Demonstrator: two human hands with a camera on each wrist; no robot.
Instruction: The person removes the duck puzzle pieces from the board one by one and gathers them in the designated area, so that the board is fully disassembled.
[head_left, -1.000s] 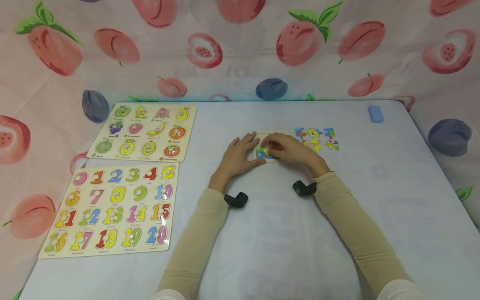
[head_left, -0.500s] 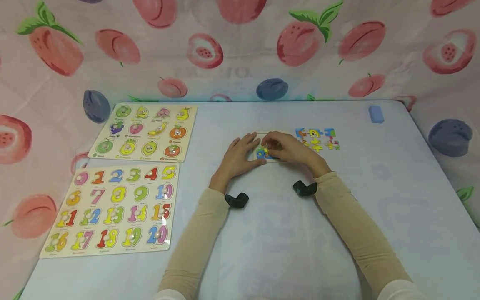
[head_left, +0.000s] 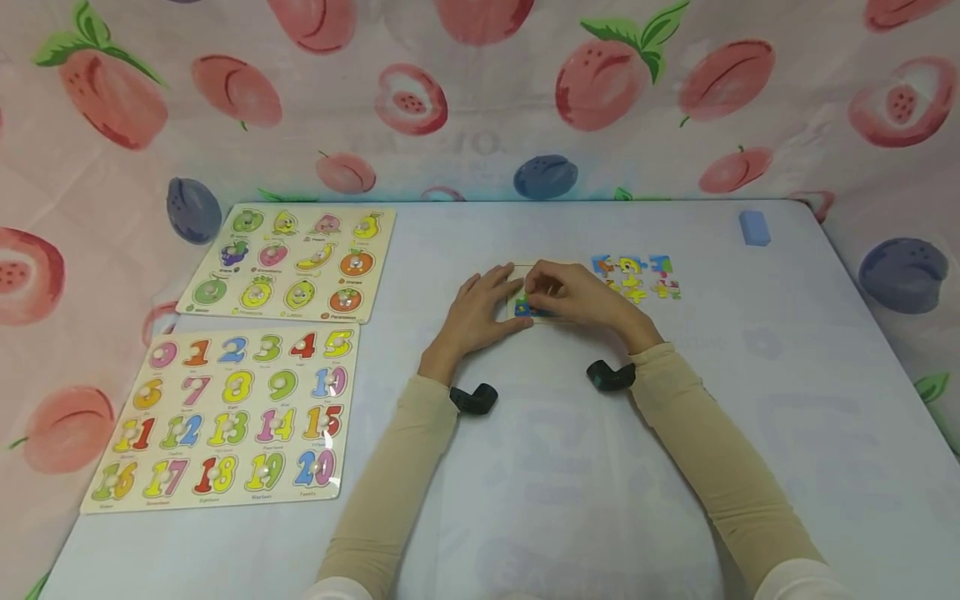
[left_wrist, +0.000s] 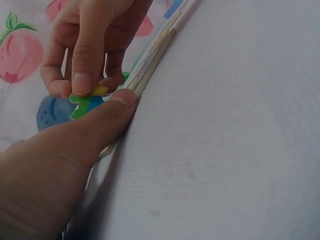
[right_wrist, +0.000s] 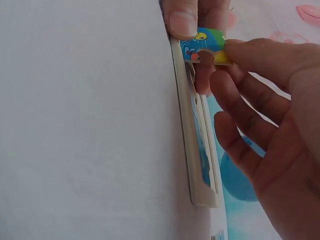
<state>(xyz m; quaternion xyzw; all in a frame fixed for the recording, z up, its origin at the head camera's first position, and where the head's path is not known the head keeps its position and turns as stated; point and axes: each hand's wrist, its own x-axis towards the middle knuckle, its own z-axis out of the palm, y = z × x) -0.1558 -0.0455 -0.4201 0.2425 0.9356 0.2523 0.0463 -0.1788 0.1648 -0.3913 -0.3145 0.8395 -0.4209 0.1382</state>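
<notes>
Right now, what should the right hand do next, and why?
Probably lift the puzzle piece clear and lay it by the loose pieces: the right hand pinches it, tilted up, while the left hand rests against the board.

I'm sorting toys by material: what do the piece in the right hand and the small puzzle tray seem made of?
Puzzle piece: probably thin wood or card, smooth and printed; pale edge at a notch. Puzzle tray: likely wood, matte; beige, unprinted side.
</notes>
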